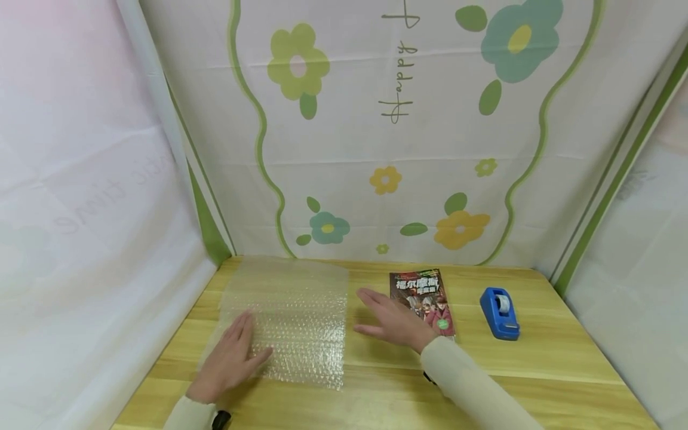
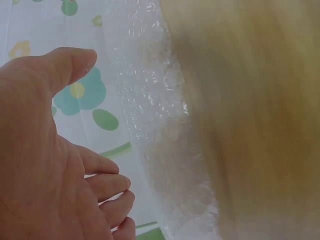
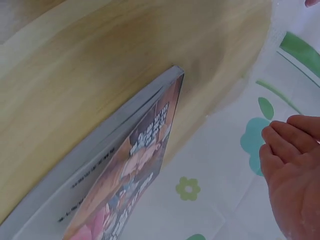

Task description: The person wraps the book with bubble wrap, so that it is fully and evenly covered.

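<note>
A clear sheet of bubble wrap point(image 1: 301, 322) lies flat on the left part of the wooden table. Over its lower left part is my left hand point(image 1: 228, 358), fingers extended and thumb apart; contact with the sheet cannot be made out. In the left wrist view the same hand point(image 2: 65, 135) holds nothing. My right hand point(image 1: 395, 319) hovers between the sheet and a comic-style book point(image 1: 421, 292), its forearm crossing near the book's lower edge. The right wrist view has that hand point(image 3: 295, 165) with straight fingers and nothing in them, beside the book's spine and cover point(image 3: 145, 155).
A blue tape dispenser point(image 1: 500, 313) with a roll of clear tape stands on the right of the wooden table point(image 1: 387, 400). White flowered cloth point(image 1: 349, 137) closes off the back, and cloth walls rise at both sides.
</note>
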The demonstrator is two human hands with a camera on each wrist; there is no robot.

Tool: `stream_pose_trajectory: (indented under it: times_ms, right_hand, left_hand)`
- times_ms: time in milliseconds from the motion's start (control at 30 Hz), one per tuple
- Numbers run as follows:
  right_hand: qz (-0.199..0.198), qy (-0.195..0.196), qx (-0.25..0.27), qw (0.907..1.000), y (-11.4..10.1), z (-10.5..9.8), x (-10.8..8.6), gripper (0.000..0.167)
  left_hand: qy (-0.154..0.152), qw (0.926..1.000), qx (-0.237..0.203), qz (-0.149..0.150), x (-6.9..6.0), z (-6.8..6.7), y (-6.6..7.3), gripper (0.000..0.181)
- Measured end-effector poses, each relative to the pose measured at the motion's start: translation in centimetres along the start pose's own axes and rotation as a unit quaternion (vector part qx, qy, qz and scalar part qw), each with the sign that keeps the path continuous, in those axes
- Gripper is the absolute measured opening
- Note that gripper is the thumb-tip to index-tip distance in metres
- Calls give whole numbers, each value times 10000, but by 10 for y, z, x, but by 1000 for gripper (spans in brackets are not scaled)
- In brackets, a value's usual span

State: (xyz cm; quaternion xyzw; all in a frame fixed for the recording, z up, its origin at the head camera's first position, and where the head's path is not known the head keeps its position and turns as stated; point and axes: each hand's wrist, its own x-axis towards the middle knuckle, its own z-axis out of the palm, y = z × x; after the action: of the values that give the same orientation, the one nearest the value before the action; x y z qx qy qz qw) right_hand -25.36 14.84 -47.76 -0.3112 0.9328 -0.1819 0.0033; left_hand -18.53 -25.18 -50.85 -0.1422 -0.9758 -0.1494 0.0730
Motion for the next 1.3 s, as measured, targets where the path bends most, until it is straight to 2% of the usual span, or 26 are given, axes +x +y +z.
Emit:
stream_pose_trajectory:
  times_ms: [167,533,867,1100,1300]
  right_hand:
    - [-71,-138,12,9999,-1,6,10,89]
    - [-173,-363,-19,9992,-13,20,38,93]
    - [-44,-744,-452,9962,-19,40,50,99]
    - [-50,-911,-629,9938,-21,46,50,94]
    - [4,-1068,-605,9924,-21,50,50,93]
  left_hand:
    - [-105,9997,-147,-161,-6,1,-2,97]
    - [-54,9994,-121,-305,-14,5,-6,98]
    - [-365,9984,-176,-402,-12,9,-7,100]
    - [-851,9944,-359,-522,-10,6,-5,100]
    - [-1136,9890,-676,-667,-8,5,-6,101]
